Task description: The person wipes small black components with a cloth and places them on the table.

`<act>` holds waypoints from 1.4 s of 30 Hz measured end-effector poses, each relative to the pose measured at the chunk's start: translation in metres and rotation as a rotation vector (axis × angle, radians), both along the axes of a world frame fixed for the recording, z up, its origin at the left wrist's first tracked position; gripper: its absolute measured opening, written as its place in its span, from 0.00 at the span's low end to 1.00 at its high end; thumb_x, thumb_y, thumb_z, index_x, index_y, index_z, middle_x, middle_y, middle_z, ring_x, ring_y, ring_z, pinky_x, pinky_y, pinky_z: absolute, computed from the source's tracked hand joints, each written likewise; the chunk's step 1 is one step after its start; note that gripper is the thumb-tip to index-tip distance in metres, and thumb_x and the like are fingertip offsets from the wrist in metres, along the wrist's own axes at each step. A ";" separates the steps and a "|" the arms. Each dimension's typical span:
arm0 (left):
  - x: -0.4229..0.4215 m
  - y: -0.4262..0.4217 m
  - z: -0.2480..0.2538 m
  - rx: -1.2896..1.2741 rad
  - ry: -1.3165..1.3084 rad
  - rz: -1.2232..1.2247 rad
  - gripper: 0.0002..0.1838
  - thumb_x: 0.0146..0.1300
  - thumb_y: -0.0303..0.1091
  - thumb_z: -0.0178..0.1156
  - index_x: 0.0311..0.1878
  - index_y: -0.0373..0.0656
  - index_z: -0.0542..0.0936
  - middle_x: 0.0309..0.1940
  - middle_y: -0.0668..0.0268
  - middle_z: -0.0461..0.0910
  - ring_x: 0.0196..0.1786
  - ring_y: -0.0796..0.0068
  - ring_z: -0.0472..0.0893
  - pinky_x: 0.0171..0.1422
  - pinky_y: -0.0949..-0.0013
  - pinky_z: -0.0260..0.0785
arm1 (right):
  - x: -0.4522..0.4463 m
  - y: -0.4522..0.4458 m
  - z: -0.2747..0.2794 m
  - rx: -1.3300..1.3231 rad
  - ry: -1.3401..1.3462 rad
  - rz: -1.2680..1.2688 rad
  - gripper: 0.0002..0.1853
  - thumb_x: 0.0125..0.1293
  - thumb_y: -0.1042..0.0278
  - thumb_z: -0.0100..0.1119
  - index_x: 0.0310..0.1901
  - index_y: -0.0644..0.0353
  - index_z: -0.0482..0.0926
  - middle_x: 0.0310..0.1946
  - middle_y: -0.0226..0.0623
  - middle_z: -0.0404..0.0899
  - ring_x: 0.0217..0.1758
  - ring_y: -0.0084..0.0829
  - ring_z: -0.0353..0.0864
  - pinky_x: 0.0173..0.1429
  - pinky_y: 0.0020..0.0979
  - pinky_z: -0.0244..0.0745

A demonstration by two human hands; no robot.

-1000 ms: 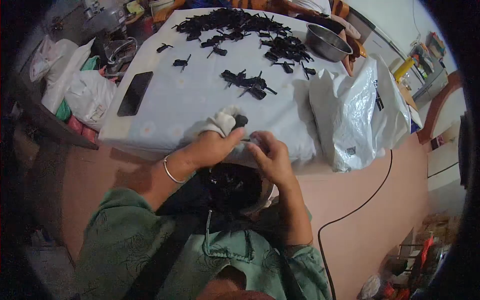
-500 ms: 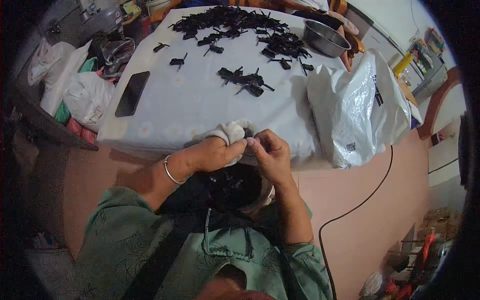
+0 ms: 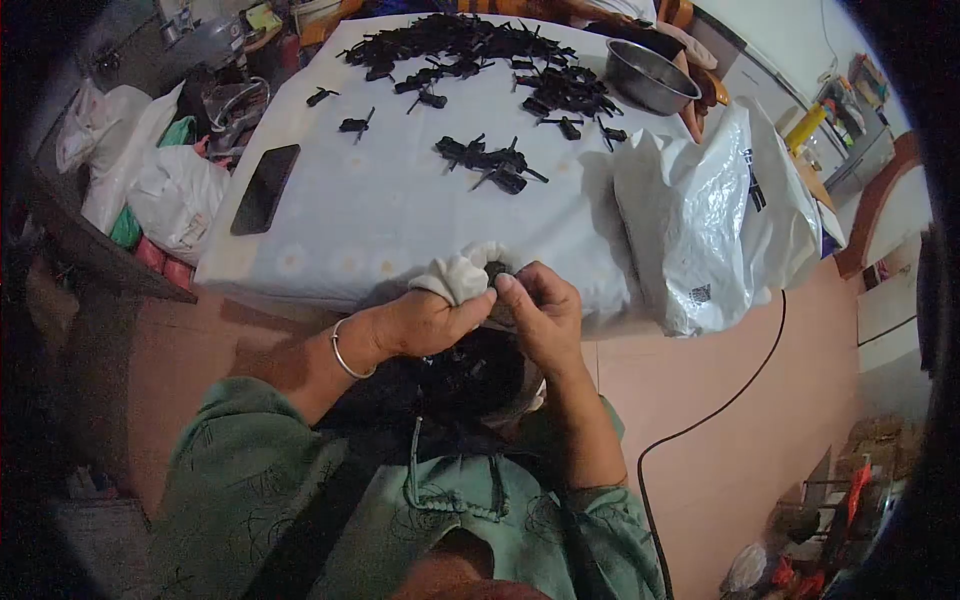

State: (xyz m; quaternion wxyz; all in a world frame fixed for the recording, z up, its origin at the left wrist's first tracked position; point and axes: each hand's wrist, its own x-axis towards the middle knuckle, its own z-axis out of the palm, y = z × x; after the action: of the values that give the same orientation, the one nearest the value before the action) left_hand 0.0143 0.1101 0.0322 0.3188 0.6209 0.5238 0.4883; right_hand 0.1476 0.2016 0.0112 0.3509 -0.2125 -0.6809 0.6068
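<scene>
A bunched white cloth (image 3: 455,278) is gripped in my left hand (image 3: 425,318), which wears a silver bangle on the wrist. At the cloth's right side a small dark piece (image 3: 495,270) shows between my hands. My right hand (image 3: 545,303) is closed, its thumb and fingers pressed at that piece; its exact kind is hidden. Both hands are over the front edge of the covered table (image 3: 330,250). Below them, a dark heap of black pieces (image 3: 465,378) sits near my lap, mostly in shadow.
Many black plastic parts (image 3: 460,45) are piled at the table's back, with a smaller cluster (image 3: 492,163) nearer. A phone (image 3: 265,190) lies left. A metal bowl (image 3: 652,80) and white plastic bag (image 3: 690,220) stand right. A black cable (image 3: 715,408) crosses the floor.
The cloth has shifted slightly and bunched up to the left, so more of the dark piece shows. My left hand has lowered a little; the right hand stays almost in place.
</scene>
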 end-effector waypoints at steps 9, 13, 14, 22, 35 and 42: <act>0.001 0.000 0.010 -0.092 -0.155 0.121 0.17 0.59 0.25 0.44 0.53 0.37 0.65 0.32 0.70 0.71 0.33 0.84 0.68 0.37 0.79 0.64 | 0.015 0.008 0.011 0.293 -0.038 0.227 0.09 0.55 0.69 0.61 0.26 0.63 0.72 0.18 0.22 0.67 0.22 0.15 0.61 0.27 0.18 0.60; -0.001 0.006 0.000 0.117 0.065 0.004 0.16 0.58 0.26 0.45 0.52 0.38 0.66 0.35 0.70 0.70 0.33 0.84 0.68 0.38 0.79 0.64 | 0.002 -0.003 0.002 0.112 0.008 -0.006 0.10 0.54 0.69 0.62 0.24 0.63 0.72 0.16 0.24 0.66 0.21 0.15 0.61 0.26 0.19 0.59; -0.002 0.010 -0.007 0.446 0.366 -0.033 0.17 0.58 0.26 0.45 0.52 0.39 0.66 0.35 0.70 0.70 0.32 0.85 0.67 0.37 0.80 0.63 | 0.001 -0.003 0.003 0.019 0.027 -0.010 0.10 0.55 0.68 0.62 0.23 0.63 0.72 0.15 0.24 0.66 0.20 0.15 0.60 0.25 0.19 0.59; 0.005 0.001 -0.003 -0.075 -0.052 0.176 0.14 0.58 0.28 0.46 0.48 0.36 0.68 0.29 0.67 0.69 0.31 0.72 0.69 0.38 0.69 0.65 | 0.003 0.006 -0.003 0.221 -0.075 0.111 0.14 0.66 0.64 0.47 0.25 0.64 0.71 0.19 0.23 0.66 0.26 0.15 0.61 0.30 0.21 0.61; 0.008 -0.002 -0.009 0.273 0.759 0.148 0.07 0.58 0.29 0.47 0.36 0.37 0.70 0.36 0.49 0.70 0.33 0.51 0.73 0.37 0.56 0.65 | -0.017 -0.014 -0.021 0.201 0.083 0.017 0.14 0.66 0.69 0.45 0.23 0.66 0.66 0.15 0.38 0.60 0.20 0.22 0.57 0.25 0.27 0.59; 0.009 -0.006 -0.016 0.347 0.709 0.212 0.04 0.57 0.28 0.47 0.32 0.38 0.68 0.31 0.51 0.69 0.31 0.50 0.71 0.32 0.55 0.63 | -0.022 -0.020 -0.028 0.185 0.085 0.048 0.13 0.66 0.69 0.44 0.24 0.65 0.66 0.16 0.36 0.61 0.21 0.21 0.57 0.26 0.26 0.60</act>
State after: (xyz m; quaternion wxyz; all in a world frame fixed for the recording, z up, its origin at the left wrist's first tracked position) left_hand 0.0230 0.1038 0.0167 -0.0432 0.7381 0.5720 0.3551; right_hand 0.1257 0.1818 -0.0172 0.3829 -0.1369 -0.7233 0.5581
